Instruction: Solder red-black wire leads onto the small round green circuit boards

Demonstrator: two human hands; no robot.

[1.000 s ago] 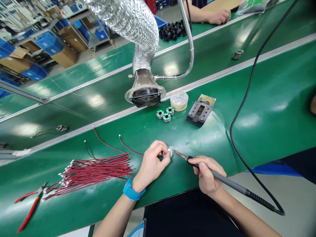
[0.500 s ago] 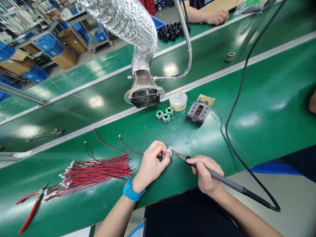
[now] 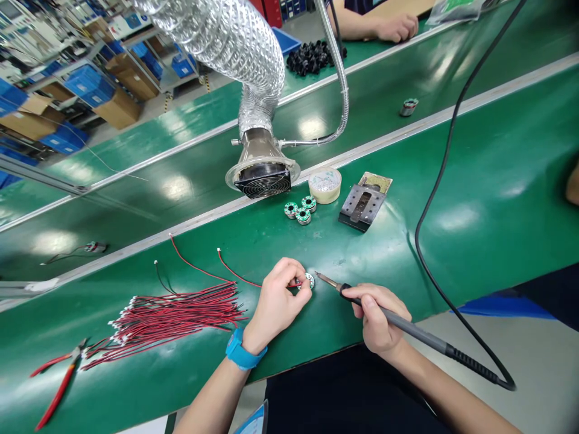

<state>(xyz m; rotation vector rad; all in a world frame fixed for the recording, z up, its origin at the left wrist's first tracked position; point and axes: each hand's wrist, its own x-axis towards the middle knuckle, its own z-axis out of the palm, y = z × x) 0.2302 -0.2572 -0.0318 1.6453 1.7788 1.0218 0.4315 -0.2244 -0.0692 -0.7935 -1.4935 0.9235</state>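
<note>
My left hand (image 3: 283,292), with a blue band on its wrist, pinches a red wire (image 3: 246,279) whose end lies at a small round circuit board (image 3: 309,281). Part of that board is hidden behind the fingers. My right hand (image 3: 380,316) is wrapped round a soldering iron (image 3: 411,329). The iron's tip points left and is just to the right of the board, with a small gap between them. Left of my left hand lies a bundle of red and black wires (image 3: 181,316) with white connectors. Several round parts with green tops (image 3: 303,216) sit beyond my hands.
A metal stand (image 3: 362,207) and a tape roll (image 3: 324,184) stand farther back. A fan-fitted fume duct (image 3: 262,163) hangs above. Red-handled cutters (image 3: 61,383) lie at left. The iron's cable (image 3: 427,211) loops at right. A co-worker's hand (image 3: 398,28) rests across the belt.
Two round parts on the belt behind the bench have shifted left. The iron's tip stays beside the board, and my left hand keeps its pinch.
</note>
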